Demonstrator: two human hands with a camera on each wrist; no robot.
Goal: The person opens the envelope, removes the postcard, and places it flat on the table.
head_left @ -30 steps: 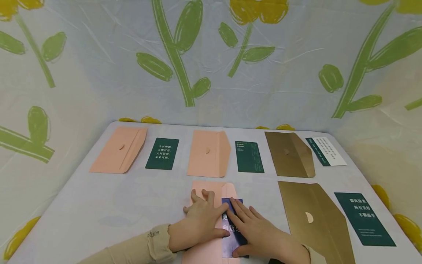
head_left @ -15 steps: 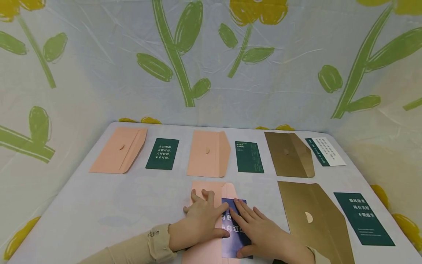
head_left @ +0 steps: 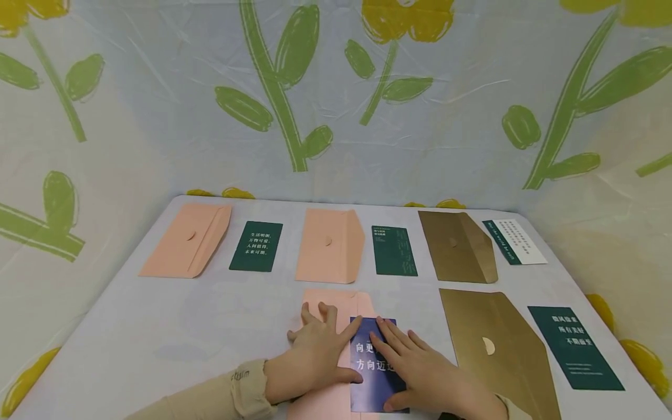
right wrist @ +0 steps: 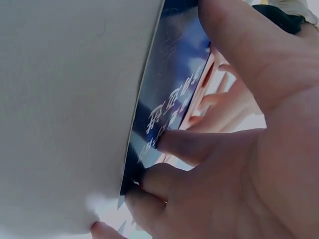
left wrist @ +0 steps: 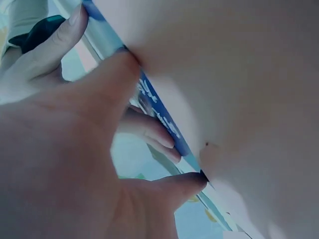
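Note:
A pink envelope point(head_left: 336, 298) lies at the front middle of the table, its flap side to the right. My left hand point(head_left: 314, 356) rests on it with spread fingers, thumb and forefinger beside the envelope's mouth. A blue-purple card point(head_left: 367, 385) with white lettering lies at that mouth, its right part over the flap. Fairly straight fingers of my right hand point(head_left: 420, 367) press on the card's right side, thumb near its lower corner. Whether the card's left edge is still inside the envelope, I cannot tell. The right wrist view shows the same card point(right wrist: 174, 64) under my right fingertips.
Across the back lie two pink envelopes point(head_left: 184, 239) point(head_left: 321, 256), a gold envelope point(head_left: 454, 262), two green cards point(head_left: 255, 259) point(head_left: 391, 256) and a green-and-white card point(head_left: 517, 242). To the right are a larger gold envelope point(head_left: 493, 321) and a green card point(head_left: 574, 350).
My right hand has slid to the right, and the blue card with it, so more of its lettering shows beside the envelope's mouth. My left hand has stayed on the envelope.

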